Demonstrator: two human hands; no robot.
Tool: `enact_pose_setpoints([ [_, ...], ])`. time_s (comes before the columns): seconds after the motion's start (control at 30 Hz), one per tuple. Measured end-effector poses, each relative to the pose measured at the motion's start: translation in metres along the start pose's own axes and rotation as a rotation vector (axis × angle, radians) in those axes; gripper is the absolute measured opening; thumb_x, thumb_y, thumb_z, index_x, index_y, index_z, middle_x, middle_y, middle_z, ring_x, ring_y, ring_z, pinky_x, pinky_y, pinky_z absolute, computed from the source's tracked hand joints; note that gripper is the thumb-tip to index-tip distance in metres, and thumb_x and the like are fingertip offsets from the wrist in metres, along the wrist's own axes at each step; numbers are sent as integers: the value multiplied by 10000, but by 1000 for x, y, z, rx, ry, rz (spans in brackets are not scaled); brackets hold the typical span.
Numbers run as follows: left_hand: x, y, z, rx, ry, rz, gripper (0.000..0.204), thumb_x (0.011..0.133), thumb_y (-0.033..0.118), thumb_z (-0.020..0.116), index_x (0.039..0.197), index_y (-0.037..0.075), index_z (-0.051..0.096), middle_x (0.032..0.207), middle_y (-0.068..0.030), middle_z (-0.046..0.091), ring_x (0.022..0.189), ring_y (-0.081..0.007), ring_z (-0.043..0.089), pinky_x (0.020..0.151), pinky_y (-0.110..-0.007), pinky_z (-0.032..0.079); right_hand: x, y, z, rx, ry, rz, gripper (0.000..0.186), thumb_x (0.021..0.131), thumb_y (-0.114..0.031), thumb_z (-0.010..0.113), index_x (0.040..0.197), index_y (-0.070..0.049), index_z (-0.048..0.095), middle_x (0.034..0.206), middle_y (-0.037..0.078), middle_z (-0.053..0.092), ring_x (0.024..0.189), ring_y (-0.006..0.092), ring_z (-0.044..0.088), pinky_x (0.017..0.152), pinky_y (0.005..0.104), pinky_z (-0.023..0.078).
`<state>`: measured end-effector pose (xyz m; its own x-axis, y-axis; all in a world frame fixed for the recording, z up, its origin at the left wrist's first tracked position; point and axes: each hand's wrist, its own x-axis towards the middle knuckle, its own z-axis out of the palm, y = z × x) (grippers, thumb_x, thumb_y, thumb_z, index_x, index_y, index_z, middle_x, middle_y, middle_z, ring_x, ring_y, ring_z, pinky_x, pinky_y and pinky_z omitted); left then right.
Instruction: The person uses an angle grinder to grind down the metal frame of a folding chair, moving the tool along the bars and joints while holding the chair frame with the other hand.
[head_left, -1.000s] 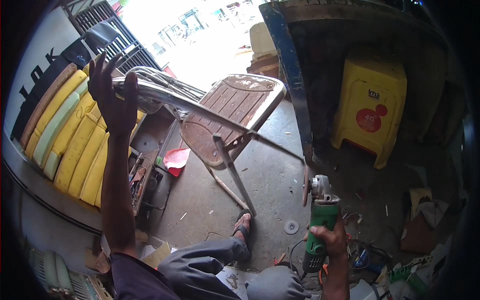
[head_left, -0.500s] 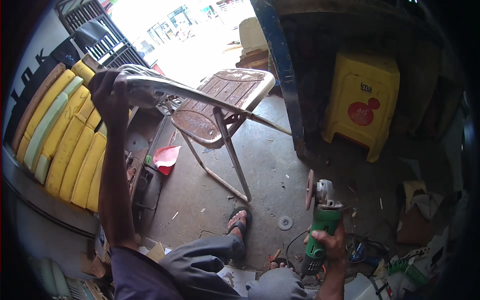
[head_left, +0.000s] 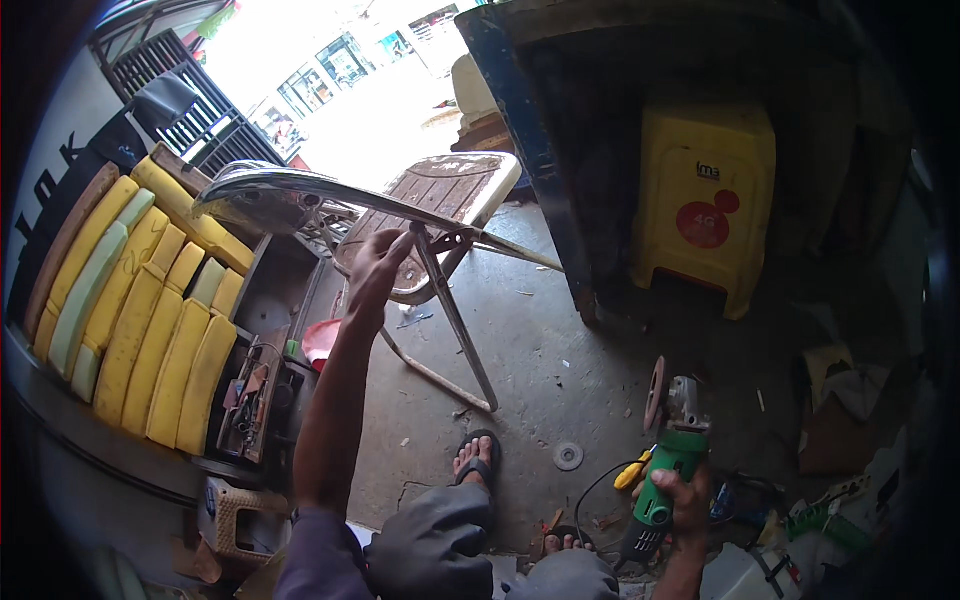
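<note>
A rusty metal folding chair (head_left: 430,185) with a slatted seat and chrome frame stands tilted in the upper middle. My left hand (head_left: 380,260) is closed at the chair's pivot, just below the long side rail, with fingertips on the metal. My right hand (head_left: 690,505) holds a green angle grinder (head_left: 680,447) at the lower right. The grinder's reddish disc (head_left: 656,390) faces left, apart from the chair, and its cord loops down to the floor.
Yellow and pale-green foam pads (head_left: 140,330) line the left, beside a tool tray (head_left: 250,400). A yellow plastic stool (head_left: 700,150) stands beside a scuffed blue panel (head_left: 525,120). A loose disc (head_left: 568,456), yellow-handled tool (head_left: 632,470) and scraps lie on the floor; a bright doorway is ahead.
My left hand has moved from the chair's upper left end down and right to the pivot. The grinder has shifted slightly right and down in the view.
</note>
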<state>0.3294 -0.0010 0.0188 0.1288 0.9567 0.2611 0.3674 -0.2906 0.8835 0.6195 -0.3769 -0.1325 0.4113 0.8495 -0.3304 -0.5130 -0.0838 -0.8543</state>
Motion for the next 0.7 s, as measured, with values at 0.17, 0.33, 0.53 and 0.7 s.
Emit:
enact_pose_setpoints([
  [0.17,26,-17,19,-277,-315,-100,341,1047,352,592,1239,74,629,1110,-59,678,1019,-145,628,916,-351,482,-2,6,1,-12,-24,0,569,744,-178,733,1231,-1,497,843,154,665,626,240,699,559,364,609],
  [0.33,43,-40,0,-596,-528,-204,318,1074,303,525,1178,19,625,1111,-88,687,1007,-174,638,850,-326,499,-3,10,10,-65,-46,-7,562,738,-177,737,1218,4,508,829,133,655,616,234,695,542,363,605],
  [0.53,27,-22,28,-717,-472,-194,379,994,202,629,1208,-110,597,1191,-202,677,1056,-237,692,862,-363,560,9,29,13,-121,-64,69,641,723,-192,747,1277,-19,476,858,120,621,609,228,676,548,357,599],
  [0.7,1,12,37,635,251,381,311,891,277,751,1055,13,754,1029,-131,691,916,-256,687,829,-371,544,5,33,22,-200,-72,84,674,716,-146,747,1315,-43,455,937,109,582,652,222,675,568,358,604],
])
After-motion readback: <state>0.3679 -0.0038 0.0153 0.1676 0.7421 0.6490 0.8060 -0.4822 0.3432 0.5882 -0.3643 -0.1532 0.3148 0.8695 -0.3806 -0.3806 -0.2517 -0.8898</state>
